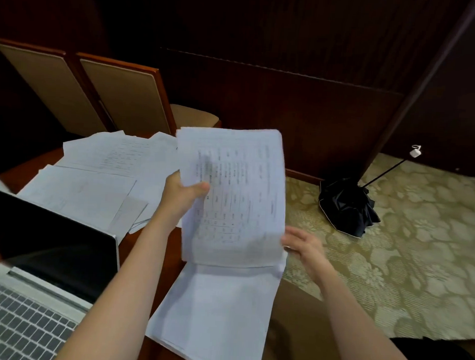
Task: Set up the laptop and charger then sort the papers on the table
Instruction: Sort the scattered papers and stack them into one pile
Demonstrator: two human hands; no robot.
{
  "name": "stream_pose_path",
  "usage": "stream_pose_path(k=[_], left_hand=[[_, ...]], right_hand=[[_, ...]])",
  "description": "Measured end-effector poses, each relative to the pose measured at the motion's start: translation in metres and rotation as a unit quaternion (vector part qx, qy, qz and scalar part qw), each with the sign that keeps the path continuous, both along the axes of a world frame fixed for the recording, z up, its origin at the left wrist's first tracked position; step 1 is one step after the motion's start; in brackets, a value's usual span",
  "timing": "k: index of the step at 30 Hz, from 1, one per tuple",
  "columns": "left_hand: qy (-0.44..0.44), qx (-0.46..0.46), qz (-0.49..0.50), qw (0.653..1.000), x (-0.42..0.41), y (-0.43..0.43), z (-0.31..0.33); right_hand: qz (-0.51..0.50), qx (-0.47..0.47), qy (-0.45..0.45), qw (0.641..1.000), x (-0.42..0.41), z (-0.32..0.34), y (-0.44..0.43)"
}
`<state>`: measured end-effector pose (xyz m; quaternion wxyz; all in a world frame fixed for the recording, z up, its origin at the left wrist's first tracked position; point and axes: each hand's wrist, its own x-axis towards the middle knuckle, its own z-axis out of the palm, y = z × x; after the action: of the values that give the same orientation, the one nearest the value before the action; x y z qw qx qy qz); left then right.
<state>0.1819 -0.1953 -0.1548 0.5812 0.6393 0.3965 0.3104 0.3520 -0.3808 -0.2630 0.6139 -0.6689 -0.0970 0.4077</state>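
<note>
My left hand (184, 193) grips the left edge of a printed sheet (238, 191), thumb on its front, holding it upright above the table. My right hand (305, 248) is at the sheet's lower right corner with its fingers spread; whether it pinches the paper I cannot tell. Under the sheet a stack of white papers (218, 313) lies at the table's right edge. More loose papers (101, 178) are spread over the back of the table. An open silver laptop (33, 279) with a dark screen sits at the lower left. A white charger plug (414, 152) is at the wall on the right.
Two wooden chairs with tan backs (119, 94) stand behind the dark wooden table (25, 172). A folded black umbrella (345, 207) lies on the patterned carpet (405, 257) to the right. Dark wood panelling closes the back.
</note>
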Motion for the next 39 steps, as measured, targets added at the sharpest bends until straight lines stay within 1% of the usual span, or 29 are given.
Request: stream_pose_path(k=[1, 2, 4, 7, 9, 11, 15, 17, 19, 20, 22, 23, 25, 26, 27, 28, 29, 31, 32, 33, 34, 36, 38, 39], left_hand=[[0.002, 0.007, -0.010, 1.000, 0.001, -0.003, 0.001], [0.004, 0.013, -0.018, 1.000, 0.003, -0.007, 0.002], [-0.002, 0.024, -0.028, 0.999, 0.003, -0.012, -0.001], [-0.038, 0.030, -0.016, 0.999, -0.001, -0.010, -0.003], [-0.060, 0.033, 0.002, 0.998, -0.006, -0.006, -0.003], [-0.060, 0.043, 0.006, 0.997, -0.008, -0.007, -0.003], [0.009, 0.029, -0.030, 0.999, -0.004, -0.018, -0.002], [-0.001, 0.038, -0.019, 0.999, -0.005, -0.016, 0.005], [-0.023, 0.087, -0.018, 0.996, -0.007, -0.011, 0.017], [-0.007, 0.130, -0.019, 0.991, -0.008, -0.009, 0.024], [0.069, 0.231, -0.012, 0.970, -0.008, -0.010, 0.037], [0.113, 0.285, -0.014, 0.952, -0.006, -0.013, 0.044], [0.194, 0.381, -0.045, 0.903, 0.002, -0.019, 0.054], [0.228, 0.414, -0.066, 0.879, 0.006, -0.021, 0.058], [0.247, 0.427, -0.078, 0.866, 0.010, -0.022, 0.061], [0.249, 0.424, -0.077, 0.867, 0.013, -0.023, 0.062], [0.230, 0.402, -0.065, 0.884, 0.014, -0.022, 0.060], [0.167, 0.310, -0.030, 0.935, 0.011, -0.018, 0.053], [0.136, 0.255, -0.015, 0.957, 0.008, -0.015, 0.048], [0.111, 0.209, -0.005, 0.972, 0.004, -0.011, 0.042], [0.096, 0.177, 0.000, 0.980, 0.001, -0.007, 0.035], [0.074, 0.143, 0.003, 0.987, -0.005, 0.000, 0.022], [0.040, 0.117, 0.015, 0.992, -0.008, 0.002, 0.007], [0.016, 0.097, 0.025, 0.995, -0.010, 0.003, -0.001]], right_hand=[[0.021, -0.007, -0.025, 0.999, -0.002, 0.004, 0.003], [0.024, 0.004, -0.037, 0.999, -0.003, 0.009, 0.008], [-0.001, 0.042, -0.060, 0.997, -0.006, 0.025, 0.019], [-0.021, 0.112, -0.129, 0.985, -0.007, 0.050, 0.025], [-0.011, 0.132, -0.167, 0.977, -0.010, 0.058, 0.024], [-0.008, 0.132, -0.175, 0.976, -0.013, 0.057, 0.024], [-0.015, 0.108, -0.190, 0.976, -0.021, 0.054, 0.031], [-0.027, 0.114, -0.197, 0.973, -0.020, 0.057, 0.034], [-0.041, 0.120, -0.205, 0.971, -0.015, 0.063, 0.034], [-0.047, 0.118, -0.212, 0.969, -0.013, 0.067, 0.034], [-0.044, 0.110, -0.244, 0.962, -0.010, 0.074, 0.036], [-0.034, 0.107, -0.263, 0.958, -0.010, 0.078, 0.038], [-0.009, 0.099, -0.297, 0.950, -0.012, 0.087, 0.043], [0.006, 0.092, -0.318, 0.943, -0.013, 0.091, 0.046], [0.021, 0.087, -0.342, 0.936, -0.014, 0.095, 0.048], [0.031, 0.083, -0.360, 0.929, -0.015, 0.098, 0.049], [0.032, 0.083, -0.377, 0.922, -0.014, 0.098, 0.048], [-0.003, 0.058, -0.408, 0.911, -0.008, 0.092, 0.040], [-0.036, 0.024, -0.405, 0.913, -0.001, 0.086, 0.033], [-0.076, -0.003, -0.374, 0.924, 0.005, 0.079, 0.025], [-0.106, -0.018, -0.313, 0.944, 0.010, 0.071, 0.017], [-0.134, -0.009, -0.183, 0.974, 0.015, 0.055, 0.004], [-0.117, 0.027, -0.105, 0.987, 0.017, 0.039, -0.005], [-0.095, 0.026, -0.088, 0.991, 0.016, 0.035, -0.007]])
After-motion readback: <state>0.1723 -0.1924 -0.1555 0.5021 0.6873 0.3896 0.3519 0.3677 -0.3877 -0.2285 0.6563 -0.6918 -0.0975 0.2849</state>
